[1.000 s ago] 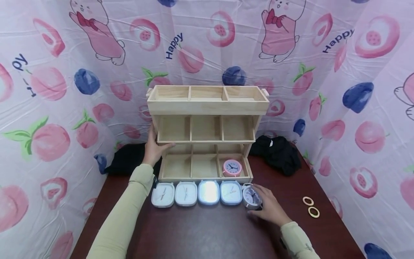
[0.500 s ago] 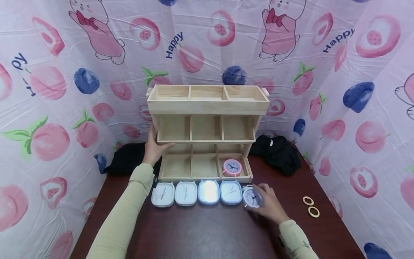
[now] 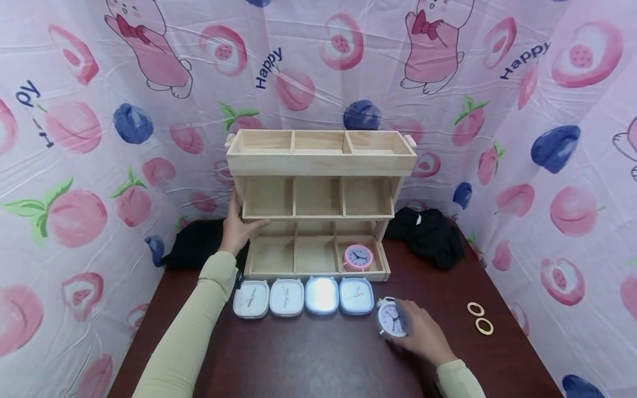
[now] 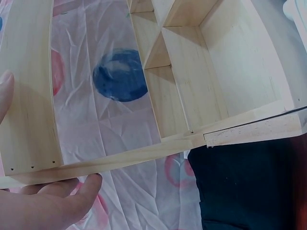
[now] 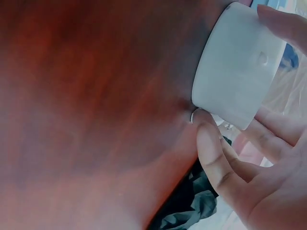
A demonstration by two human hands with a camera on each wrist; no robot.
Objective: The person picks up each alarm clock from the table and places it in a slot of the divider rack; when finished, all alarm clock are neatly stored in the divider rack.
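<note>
My right hand (image 3: 423, 333) holds a round white alarm clock (image 3: 393, 319) with a white dial and small feet, to the right of the row of square clocks. In the right wrist view, the thumb and fingers grip the white shell of the clock (image 5: 240, 62), close over the table. At the left side of a three-tier wooden rack (image 3: 320, 165), my left hand (image 3: 236, 231) grips the frame. Its thumb lies over the middle tier's front and its fingers go around the side rail (image 4: 134, 155). A pink round alarm clock (image 3: 357, 257) sits in the rack's bottom right compartment.
Several square clocks, such as a white one (image 3: 251, 299) and a blue one (image 3: 356, 296), lie in a row before the rack. Two yellowish rings (image 3: 479, 317) lie on the right of the dark red table (image 3: 308, 365). Black cloth (image 3: 428, 236) lies beside the rack.
My right hand has drawn the white alarm clock toward me and slightly right, away from the row's end. The left hand has stayed on the rack.
</note>
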